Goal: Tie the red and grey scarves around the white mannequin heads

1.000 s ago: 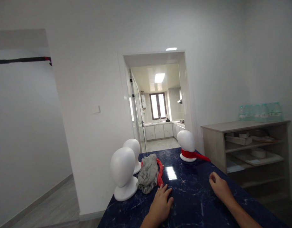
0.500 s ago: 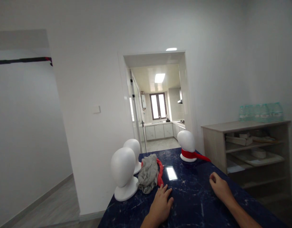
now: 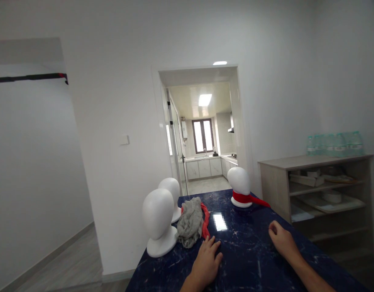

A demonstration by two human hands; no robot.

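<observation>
My left hand (image 3: 206,260) lies flat and open on the dark blue marble table (image 3: 247,259), its fingertips just short of a crumpled grey cloth (image 3: 189,222) that lies over a red scarf (image 3: 205,221). My right hand (image 3: 282,239) rests on the table to the right, fingers loosely curled, holding nothing. A white mannequin head (image 3: 158,221) stands at the table's left edge, a second one (image 3: 171,194) behind it. A third head (image 3: 239,184) at the far end wears a red scarf (image 3: 250,198) round its neck.
A wooden shelf unit (image 3: 317,190) with trays and papers stands to the right, a pack of water bottles (image 3: 334,144) on top. A doorway (image 3: 203,129) straight ahead opens into a kitchen. White walls are on both sides, with floor to the left.
</observation>
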